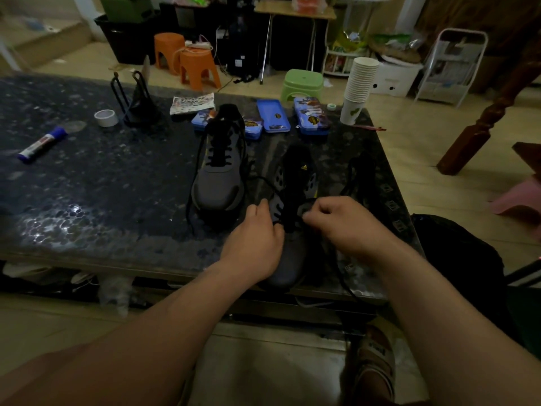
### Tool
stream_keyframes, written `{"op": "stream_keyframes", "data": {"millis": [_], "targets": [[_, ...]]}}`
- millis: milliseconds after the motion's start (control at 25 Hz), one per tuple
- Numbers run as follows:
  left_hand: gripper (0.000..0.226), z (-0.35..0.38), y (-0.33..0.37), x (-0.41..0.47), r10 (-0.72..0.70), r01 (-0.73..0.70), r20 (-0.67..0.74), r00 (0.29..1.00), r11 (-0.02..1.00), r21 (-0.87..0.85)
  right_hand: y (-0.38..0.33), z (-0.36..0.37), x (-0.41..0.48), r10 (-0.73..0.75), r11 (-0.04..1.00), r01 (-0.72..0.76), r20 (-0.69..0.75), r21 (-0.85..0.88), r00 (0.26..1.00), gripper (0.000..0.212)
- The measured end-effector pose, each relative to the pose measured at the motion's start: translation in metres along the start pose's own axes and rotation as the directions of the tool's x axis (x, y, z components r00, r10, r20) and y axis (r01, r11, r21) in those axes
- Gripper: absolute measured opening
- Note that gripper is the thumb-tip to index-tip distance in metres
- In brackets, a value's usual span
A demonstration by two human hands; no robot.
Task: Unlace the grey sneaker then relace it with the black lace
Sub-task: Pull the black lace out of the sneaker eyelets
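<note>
We are working at table (102, 186). Grey sneaker (292, 256) is sitting at near edge, toe toward us, second sneaker (218, 183) just beside. Left hand (257, 238) and right hand (345, 227) are pinching black lace (268, 183) at lower eyelets, fingers curled.

Orange stools (199, 71) and a green stool (303, 83) are standing on the pale floor (409, 142) beyond the table (102, 186). A white rack (456, 65) is standing near a wooden post (480, 124).
</note>
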State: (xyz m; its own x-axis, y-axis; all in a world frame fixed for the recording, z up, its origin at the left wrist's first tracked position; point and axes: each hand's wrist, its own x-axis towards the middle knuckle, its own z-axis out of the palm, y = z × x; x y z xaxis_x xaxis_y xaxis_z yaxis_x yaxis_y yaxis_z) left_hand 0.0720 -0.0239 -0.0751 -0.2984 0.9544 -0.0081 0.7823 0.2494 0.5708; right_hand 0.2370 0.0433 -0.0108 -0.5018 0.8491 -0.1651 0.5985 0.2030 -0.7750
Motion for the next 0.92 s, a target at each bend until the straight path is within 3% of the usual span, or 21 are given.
{"op": "stream_keyframes", "data": {"millis": [40,120,160,200,280,360,400,480,560,640,720,800,920], "targets": [[0.057,0.000,-0.001,0.001,-0.001,0.001,0.005,1.000,1.000,-0.015,-0.001,-0.011,-0.010,-0.022,0.999,0.016,0.139,0.047,0.990,0.030],[0.057,0.000,-0.002,0.001,0.004,-0.004,0.014,1.000,1.000,-0.021,-0.001,-0.032,-0.030,-0.050,0.993,-0.001,0.433,0.119,0.900,0.030],[0.058,0.000,-0.003,0.002,0.005,-0.004,0.016,1.000,1.000,-0.018,-0.001,-0.036,-0.035,-0.031,0.992,-0.031,0.480,0.121,0.877,0.031],[0.059,0.000,-0.003,0.002,0.003,-0.003,0.013,1.000,1.000,-0.019,0.000,-0.034,-0.036,0.019,0.993,-0.069,0.442,0.098,0.897,0.035],[0.058,0.001,-0.001,0.001,0.005,-0.005,-0.002,1.000,1.000,-0.020,0.003,-0.021,-0.024,0.146,0.989,-0.150,0.200,0.005,0.969,0.048],[0.056,0.001,0.001,-0.001,0.001,-0.001,-0.009,1.000,1.000,-0.014,0.005,-0.002,-0.004,0.114,0.982,-0.119,-0.043,-0.145,0.993,0.051],[0.056,0.001,0.002,-0.001,-0.006,0.006,-0.008,1.000,1.000,-0.012,0.006,0.006,0.006,0.052,0.978,-0.070,-0.097,-0.197,0.994,0.048],[0.057,0.002,0.003,-0.001,-0.013,0.013,-0.006,1.000,1.000,-0.010,0.006,0.013,0.017,-0.031,0.973,0.002,-0.124,-0.229,0.992,0.034],[0.056,0.003,0.002,0.000,-0.010,0.010,-0.004,1.000,1.000,-0.018,0.005,0.002,0.012,-0.035,0.987,0.027,-0.047,-0.160,0.998,0.028],[0.054,0.003,0.000,0.001,-0.013,0.014,0.012,1.000,0.999,-0.038,0.005,-0.017,-0.007,-0.061,0.998,0.066,0.212,-0.015,0.975,0.029],[0.054,0.002,-0.001,0.002,-0.004,0.004,0.017,1.000,0.999,-0.040,0.005,-0.034,-0.028,-0.063,0.997,0.039,0.438,0.063,0.897,0.031],[0.056,0.002,-0.001,0.002,-0.007,0.008,0.016,1.000,0.999,-0.031,0.006,-0.031,-0.032,0.031,0.999,-0.042,0.361,0.022,0.932,0.038],[0.055,0.002,0.000,0.000,-0.008,0.008,0.017,1.000,1.000,-0.026,0.006,-0.005,-0.005,0.066,0.980,-0.068,-0.018,-0.189,0.998,0.049]]}}
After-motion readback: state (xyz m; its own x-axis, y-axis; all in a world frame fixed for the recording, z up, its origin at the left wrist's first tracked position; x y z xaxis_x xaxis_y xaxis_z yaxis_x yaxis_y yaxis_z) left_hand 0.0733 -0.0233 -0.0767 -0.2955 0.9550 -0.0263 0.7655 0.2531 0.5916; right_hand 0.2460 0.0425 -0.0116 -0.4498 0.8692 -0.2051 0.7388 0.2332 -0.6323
